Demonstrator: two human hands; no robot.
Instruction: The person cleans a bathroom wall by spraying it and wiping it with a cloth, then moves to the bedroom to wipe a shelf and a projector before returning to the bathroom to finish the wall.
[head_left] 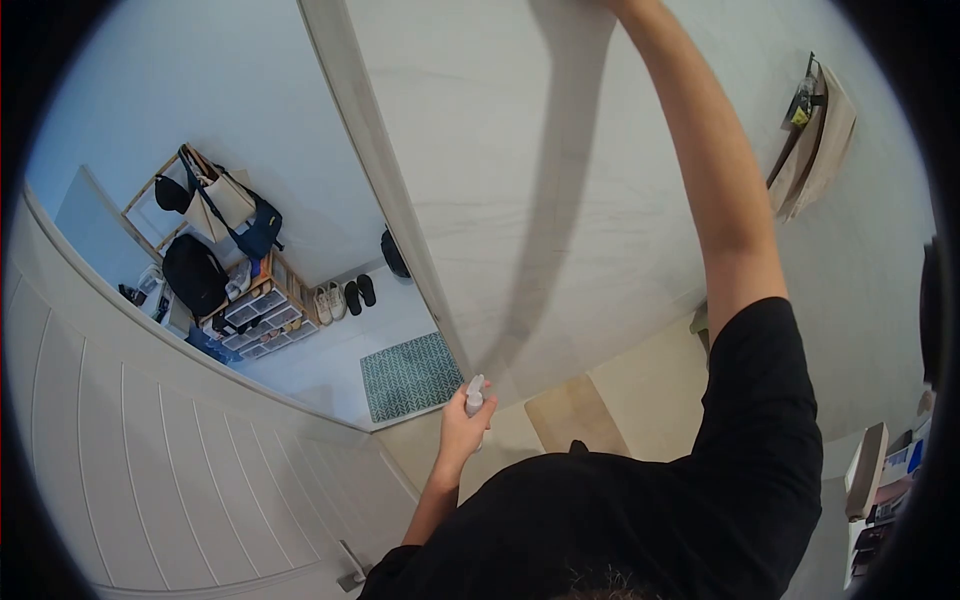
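A small spray bottle [475,396] with a whitish nozzle is in my left hand [463,428], low in the middle of the view beside the doorway's edge. The fingers are wrapped round it. My right arm [705,150] is raised along the pale marbled wall [480,130], and a long shadow falls on that wall. Only a sliver of my right hand [612,3] shows at the top edge; its fingers are out of view.
A white door [200,470] with a handle [350,572] stands at the left. Beyond the doorway are a green mat [411,377], shoes [329,302], a drawer rack [262,315] and hanging bags [258,228]. A beige cloth item [825,140] hangs at right.
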